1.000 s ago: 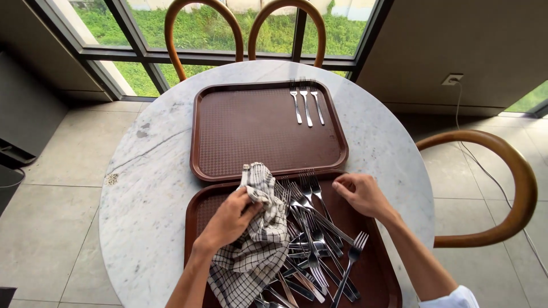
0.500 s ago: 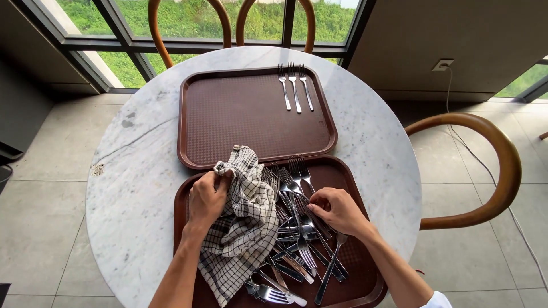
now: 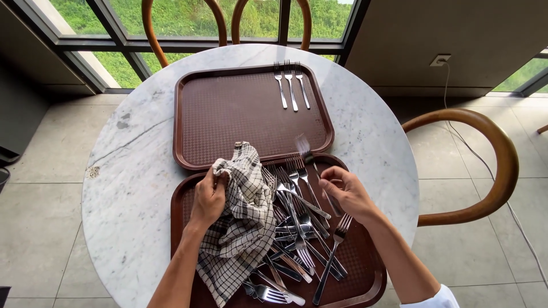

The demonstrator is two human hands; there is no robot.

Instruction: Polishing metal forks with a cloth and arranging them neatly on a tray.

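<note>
My left hand grips a black-and-white checked cloth that drapes over the left side of the near brown tray. My right hand holds one metal fork by its handle, lifted with its tines blurred above the tray's far edge. A pile of several forks lies loose in the near tray between my hands. The far brown tray carries three forks laid side by side at its far right corner.
Both trays rest on a round white marble table. Curved wooden chairs stand at the far side and at the right. Windows and a tiled floor surround the table; a wall outlet with a cord is at the right.
My right hand has picked one fork out of the pile and raised it. My left hand has kept its hold on the cloth. The camera view has shifted slightly.
</note>
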